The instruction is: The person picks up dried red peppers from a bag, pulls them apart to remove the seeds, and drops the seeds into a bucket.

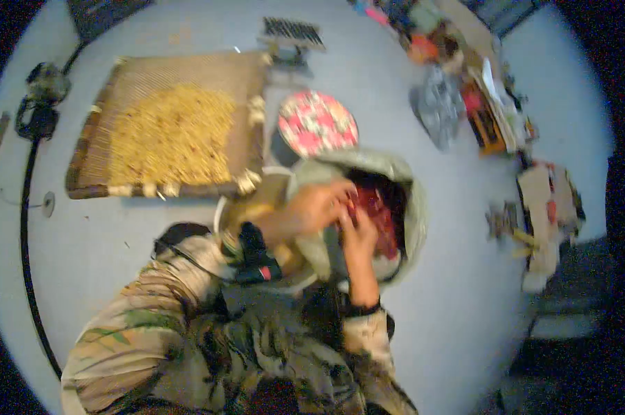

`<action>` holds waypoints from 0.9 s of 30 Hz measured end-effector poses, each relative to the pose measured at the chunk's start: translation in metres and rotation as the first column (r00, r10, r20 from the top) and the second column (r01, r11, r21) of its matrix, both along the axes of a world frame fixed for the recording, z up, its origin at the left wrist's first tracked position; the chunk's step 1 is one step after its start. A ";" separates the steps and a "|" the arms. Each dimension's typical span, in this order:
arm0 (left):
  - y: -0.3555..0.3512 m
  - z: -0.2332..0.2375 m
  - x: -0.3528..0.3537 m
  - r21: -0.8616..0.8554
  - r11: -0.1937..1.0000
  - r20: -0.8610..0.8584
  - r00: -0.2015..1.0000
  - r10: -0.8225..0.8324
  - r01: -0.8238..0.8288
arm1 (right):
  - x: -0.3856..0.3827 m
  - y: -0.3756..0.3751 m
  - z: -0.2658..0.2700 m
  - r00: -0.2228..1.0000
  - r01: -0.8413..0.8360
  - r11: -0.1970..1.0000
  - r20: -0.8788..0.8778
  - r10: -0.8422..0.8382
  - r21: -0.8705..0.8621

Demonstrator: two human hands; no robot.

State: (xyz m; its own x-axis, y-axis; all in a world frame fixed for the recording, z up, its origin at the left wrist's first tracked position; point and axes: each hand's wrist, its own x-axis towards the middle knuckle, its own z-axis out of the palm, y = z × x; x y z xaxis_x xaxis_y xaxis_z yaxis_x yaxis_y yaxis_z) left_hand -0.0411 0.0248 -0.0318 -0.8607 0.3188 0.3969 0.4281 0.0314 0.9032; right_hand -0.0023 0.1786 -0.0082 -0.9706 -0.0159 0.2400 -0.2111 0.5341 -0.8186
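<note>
My left hand (318,206) and my right hand (359,238) meet over the mouth of a pale green sack (415,207). Their fingers are closed together around something small, perhaps reddish, too blurred to name. Dark red contents (382,218) show inside the sack, just right of the fingers. Beneath my left forearm is a wide round container (219,218) with yellowish contents, partly hidden by the arm.
A woven tray (247,76) with a dark frame holds yellow pieces (174,135) at the upper left. Beyond the sack stands a round floral-topped stool (318,123). A small rack (292,33) lies farther back. A plastic bag (438,107) and assorted goods line the right.
</note>
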 end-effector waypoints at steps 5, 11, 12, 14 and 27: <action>0.003 0.005 0.001 -0.023 0.995 -0.022 0.995 0.100 -0.101 | 0.002 -0.003 -0.003 1.000 0.021 0.965 0.006 -0.021 -0.261; -0.003 0.014 0.000 -0.155 0.980 -0.020 0.992 0.123 -0.125 | -0.001 0.006 -0.010 0.998 0.044 0.996 -0.037 -0.048 -0.083; -0.001 0.014 0.002 -0.130 0.982 -0.034 0.991 0.132 -0.135 | -0.001 0.007 -0.015 0.997 0.039 0.992 -0.068 -0.047 -0.118; 0.002 0.016 0.005 -0.098 0.987 -0.040 0.991 0.126 -0.130 | 0.003 0.004 -0.001 0.996 0.052 0.993 -0.069 -0.059 -0.104; 0.012 0.002 0.000 -0.042 0.998 0.066 0.997 0.048 -0.045 | -0.004 0.010 -0.009 0.991 0.074 0.980 -0.094 -0.093 -0.184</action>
State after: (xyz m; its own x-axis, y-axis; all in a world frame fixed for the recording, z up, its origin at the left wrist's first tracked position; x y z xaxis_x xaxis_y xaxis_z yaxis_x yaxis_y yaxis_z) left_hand -0.0411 0.0368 -0.0302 -0.8990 0.2927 0.3257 0.3642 0.0869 0.9272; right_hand -0.0061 0.1889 -0.0176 -0.9370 0.1165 0.3292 -0.2593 0.3997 -0.8792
